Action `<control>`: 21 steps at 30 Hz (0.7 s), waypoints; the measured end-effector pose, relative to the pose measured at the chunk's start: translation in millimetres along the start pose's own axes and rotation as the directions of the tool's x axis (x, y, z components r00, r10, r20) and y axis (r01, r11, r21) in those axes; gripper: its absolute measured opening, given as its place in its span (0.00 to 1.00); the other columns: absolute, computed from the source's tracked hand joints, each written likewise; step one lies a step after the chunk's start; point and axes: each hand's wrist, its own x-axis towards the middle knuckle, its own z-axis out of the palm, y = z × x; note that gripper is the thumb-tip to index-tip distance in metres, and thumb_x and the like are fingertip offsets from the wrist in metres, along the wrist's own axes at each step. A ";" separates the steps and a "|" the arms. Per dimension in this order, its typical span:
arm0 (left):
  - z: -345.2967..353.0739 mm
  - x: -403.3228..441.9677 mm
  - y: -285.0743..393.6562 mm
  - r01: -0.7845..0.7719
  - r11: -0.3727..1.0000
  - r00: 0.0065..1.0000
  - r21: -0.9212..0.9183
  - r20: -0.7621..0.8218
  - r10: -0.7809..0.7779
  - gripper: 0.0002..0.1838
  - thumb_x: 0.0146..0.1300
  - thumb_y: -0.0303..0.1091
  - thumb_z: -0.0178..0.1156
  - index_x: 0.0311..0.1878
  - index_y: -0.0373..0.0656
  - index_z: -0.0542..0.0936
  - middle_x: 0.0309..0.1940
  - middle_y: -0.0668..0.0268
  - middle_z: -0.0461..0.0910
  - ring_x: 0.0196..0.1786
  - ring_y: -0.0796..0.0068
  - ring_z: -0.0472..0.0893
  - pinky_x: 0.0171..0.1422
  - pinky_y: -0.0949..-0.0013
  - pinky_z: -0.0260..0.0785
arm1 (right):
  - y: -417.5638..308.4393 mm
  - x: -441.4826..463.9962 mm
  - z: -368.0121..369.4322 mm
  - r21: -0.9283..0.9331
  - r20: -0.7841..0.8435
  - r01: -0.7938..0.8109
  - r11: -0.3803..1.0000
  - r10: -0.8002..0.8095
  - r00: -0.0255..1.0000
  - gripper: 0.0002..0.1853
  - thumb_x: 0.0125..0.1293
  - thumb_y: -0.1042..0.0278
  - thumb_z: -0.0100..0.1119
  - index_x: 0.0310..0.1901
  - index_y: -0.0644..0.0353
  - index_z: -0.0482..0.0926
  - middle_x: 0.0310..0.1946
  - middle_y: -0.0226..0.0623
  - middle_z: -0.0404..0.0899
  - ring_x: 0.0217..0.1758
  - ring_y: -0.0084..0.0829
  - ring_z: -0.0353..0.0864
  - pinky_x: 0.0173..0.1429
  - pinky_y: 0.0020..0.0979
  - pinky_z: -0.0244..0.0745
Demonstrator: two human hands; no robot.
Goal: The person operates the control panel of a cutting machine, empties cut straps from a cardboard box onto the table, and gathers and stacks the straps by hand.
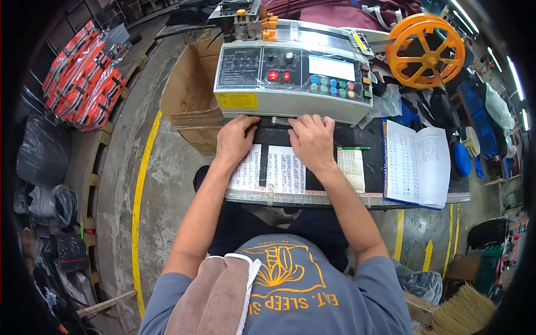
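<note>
My left hand (237, 140) rests at the front foot of a grey control-panel machine (324, 106). Its fingers are curled down and closed, and whatever lies under them is hidden. Opposite it, my right hand (314, 142) has its fingers bent, with thumb and forefinger at the right end of a small silver metal piece (280, 120). The exact kind of that piece is too small to tell. Below my hands, sheets of handwritten figures (286, 170) lie on the dark table (329, 192), with a measuring tape (301, 197) along its front edge.
A green pen (354, 148) lies across a small note sheet (350, 170). Further right is an open notebook (427, 162). An orange reel (426, 51) stands at the machine's right. Left of the table is an open cardboard box (192, 111); wrapped orange bundles (84, 78) sit beyond.
</note>
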 end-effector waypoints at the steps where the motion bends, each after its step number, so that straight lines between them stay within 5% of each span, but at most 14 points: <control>1: -1.1 -0.5 -3.6 0.005 1.000 1.000 -0.014 -0.025 -0.005 0.13 0.73 0.31 0.73 0.57 0.40 0.92 0.54 0.54 0.93 0.56 0.53 0.93 0.63 0.55 0.84 | -7.1 -0.8 -11.0 0.045 -0.008 -0.011 0.999 0.011 1.000 0.12 0.67 0.64 0.77 0.50 0.52 0.92 0.49 0.31 0.89 0.57 0.36 0.85 0.68 0.47 0.66; 8: 4.3 -0.1 -7.3 0.105 0.967 0.993 -0.234 -0.029 -0.115 0.13 0.74 0.29 0.70 0.58 0.39 0.92 0.52 0.55 0.94 0.53 0.58 0.93 0.60 0.60 0.83 | -34.2 -76.0 -65.7 0.283 0.138 -0.206 0.937 0.173 0.975 0.08 0.66 0.67 0.78 0.45 0.54 0.92 0.48 0.31 0.88 0.55 0.38 0.85 0.64 0.46 0.72; 13: 0.3 0.4 -13.8 0.118 0.937 0.990 -0.328 -0.033 -0.136 0.14 0.76 0.31 0.71 0.60 0.37 0.92 0.50 0.58 0.94 0.49 0.70 0.91 0.56 0.66 0.81 | -57.5 -112.3 -54.2 0.295 0.008 -0.164 0.941 0.169 0.986 0.07 0.64 0.68 0.78 0.43 0.53 0.90 0.45 0.29 0.88 0.51 0.37 0.86 0.58 0.44 0.76; 17: 1.1 1.1 -21.6 0.356 0.858 0.934 -0.369 0.173 -0.313 0.14 0.80 0.29 0.69 0.63 0.36 0.90 0.48 0.66 0.94 0.49 0.81 0.88 0.57 0.72 0.80 | -57.7 -110.5 -52.8 0.268 -0.011 -0.171 0.948 0.181 0.983 0.07 0.64 0.67 0.78 0.42 0.52 0.90 0.43 0.28 0.87 0.48 0.36 0.86 0.55 0.42 0.76; 21: 5.5 -1.0 -28.0 0.373 0.796 0.928 -0.478 0.195 -0.317 0.13 0.81 0.27 0.68 0.63 0.35 0.90 0.50 0.65 0.93 0.51 0.82 0.86 0.59 0.73 0.79 | -57.7 -109.2 -55.3 0.282 0.021 -0.199 0.938 0.202 0.979 0.07 0.64 0.67 0.78 0.41 0.51 0.89 0.43 0.28 0.87 0.50 0.37 0.86 0.56 0.43 0.76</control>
